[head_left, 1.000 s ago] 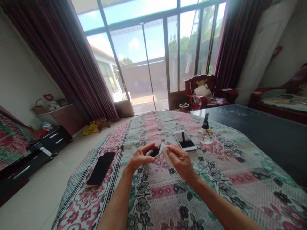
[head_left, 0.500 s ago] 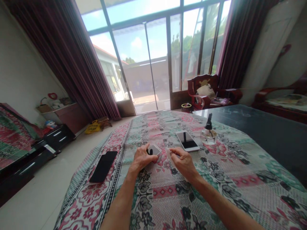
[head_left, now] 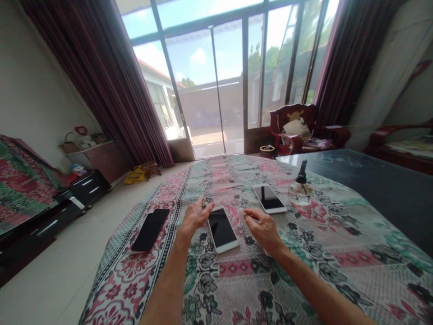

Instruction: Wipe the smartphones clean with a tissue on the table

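**Three phones on the cloth, one between the hands**

The left hand (head_left: pixel 195 216) is open, fingers spread and slack, clamped on nothing. Its fingertips sit at the upper left corner of the middle phone (head_left: pixel 222 230), and whether they touch the frame I cannot tell. The right hand (head_left: pixel 263 228) is just right of that phone, thumb and fingers pinched together on a small white piece (head_left: pixel 241 215). Cloth or paper, it is too small to say. The piece pokes out toward the phone's right edge.

The middle phone itself lies flat and face up on the floral cloth (head_left: pixel 304 271), dark screen in a white frame, right between the two hands.

Now the count. Phones: three. Left of the middle phone, well apart and near the cloth's edge, lies a black phone (head_left: pixel 150 229), flat. Beyond the middle phone to the right, near the right hand's knuckles, lies a second white phone (head_left: pixel 269 198), face up too.

Bottles: one. A squat glass bottle (head_left: pixel 300 190) with a black spray top stands upright, further right of the middle phone and just past the second white phone. The glass is clear, and how much is inside I cannot tell.

White pieces: one, in the right hand's pinch.

Right of the middle phone, where the cloth ends, bare dark tabletop (head_left: pixel 372 189) shows. Far beyond it, by the window, stands one red armchair (head_left: pixel 292 131).
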Demonstrator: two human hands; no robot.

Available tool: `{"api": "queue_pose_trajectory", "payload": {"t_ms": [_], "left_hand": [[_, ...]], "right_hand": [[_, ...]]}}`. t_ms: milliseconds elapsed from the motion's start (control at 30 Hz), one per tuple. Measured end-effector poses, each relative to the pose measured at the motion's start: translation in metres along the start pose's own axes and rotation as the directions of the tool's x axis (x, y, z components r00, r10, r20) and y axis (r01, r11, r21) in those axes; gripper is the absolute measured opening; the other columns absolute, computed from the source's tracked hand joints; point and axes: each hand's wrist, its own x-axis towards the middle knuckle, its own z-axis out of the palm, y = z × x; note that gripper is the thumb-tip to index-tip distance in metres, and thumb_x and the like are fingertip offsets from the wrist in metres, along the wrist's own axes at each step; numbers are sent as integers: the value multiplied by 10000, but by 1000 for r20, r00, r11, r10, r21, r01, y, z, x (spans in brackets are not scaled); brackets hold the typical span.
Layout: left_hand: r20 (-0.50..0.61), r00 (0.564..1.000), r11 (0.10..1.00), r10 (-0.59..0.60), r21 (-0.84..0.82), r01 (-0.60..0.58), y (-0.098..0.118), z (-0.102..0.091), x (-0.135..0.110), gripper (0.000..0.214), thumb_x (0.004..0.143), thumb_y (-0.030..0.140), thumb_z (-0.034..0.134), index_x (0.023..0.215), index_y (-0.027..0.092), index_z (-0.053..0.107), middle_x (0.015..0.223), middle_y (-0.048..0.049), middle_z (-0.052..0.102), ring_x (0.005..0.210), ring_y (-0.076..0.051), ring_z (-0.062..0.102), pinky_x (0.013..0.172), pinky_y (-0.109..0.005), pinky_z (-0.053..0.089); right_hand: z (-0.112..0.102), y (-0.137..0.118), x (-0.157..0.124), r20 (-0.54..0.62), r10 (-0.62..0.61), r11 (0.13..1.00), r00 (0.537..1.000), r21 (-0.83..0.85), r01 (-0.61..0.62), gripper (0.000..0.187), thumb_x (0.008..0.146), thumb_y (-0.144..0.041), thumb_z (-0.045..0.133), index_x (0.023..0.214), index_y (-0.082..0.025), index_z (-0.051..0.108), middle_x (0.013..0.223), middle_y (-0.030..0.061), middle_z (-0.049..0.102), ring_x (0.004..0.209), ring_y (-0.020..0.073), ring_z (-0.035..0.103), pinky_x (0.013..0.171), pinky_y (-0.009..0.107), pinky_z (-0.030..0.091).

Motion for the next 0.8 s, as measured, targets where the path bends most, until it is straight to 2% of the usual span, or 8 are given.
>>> {"api": "queue_pose_trajectory", "payload": {"t_ms": [67,200,333,433,567,633,733,800], "left_hand": [[35,997,996,65,56,-67,-9,-8,0,542,838,272,521,1345,89,466,1194,-181,623,1152,-303,560,975,-385,399],[208,935,933,286,160,-321,-16,-9,-6,820,617,14,582,1397,203,415,1452,-84,424,1308,-244,419,1064,-300,336],[361,839,765,407,367,-529,-4,4,-11,965,600,17,597,1473,214,238,1558,-130,190,1400,-352,219,1075,-470,315],[458,733,610,503,413,-676,9,11,-13,1024,600,58,640,1480,276,165,1578,-102,119,1415,-388,116,1059,-584,272],[549,580,456,602,359,-814,16,10,-18,1008,617,99,650,1472,282,149,1540,-97,242,1405,-332,164,1068,-570,259],[549,588,463,594,364,-808,16,5,-20,973,608,148,674,1456,262,210,1465,-120,365,1351,-341,267,1054,-563,278],[512,687,554,515,413,-723,17,-2,-21,947,570,285,733,1417,231,312,1343,-149,483,1229,-376,398,1017,-605,290],[497,727,621,474,397,-676,19,-4,-20,999,545,403,757,1419,217,311,1365,-157,463,1220,-387,405,1007,-620,294]], "right_hand": [[0,2,0,1,6,1000,1000,-1,-6,281,735,-313,508,850,-191,733,863,64,728,807,212,667,757,314,493],[0,6,0,14,15,1000,1000,-7,-15,285,747,-321,507,866,-197,734,884,59,729,824,212,666,774,319,492],[0,8,0,19,19,1000,1000,-12,-19,293,746,-315,502,875,-197,737,889,60,729,832,211,666,780,315,493],[0,7,1,17,4,1000,1000,-13,-4,292,742,-308,494,862,-203,739,886,58,730,834,207,666,774,308,495],[0,6,2,14,-5,1000,1000,-15,6,294,740,-305,487,850,-204,740,877,58,729,816,201,665,764,301,498],[0,6,2,15,-5,1000,1000,-15,5,294,737,-301,486,846,-202,740,881,59,729,823,202,666,765,300,499],[0,5,2,17,6,1000,1000,-11,-5,296,733,-302,489,847,-195,740,883,64,730,833,204,668,767,298,501],[0,5,2,15,12,1000,1000,-7,-12,299,733,-309,491,850,-191,740,880,66,731,829,203,668,763,295,503]]}}
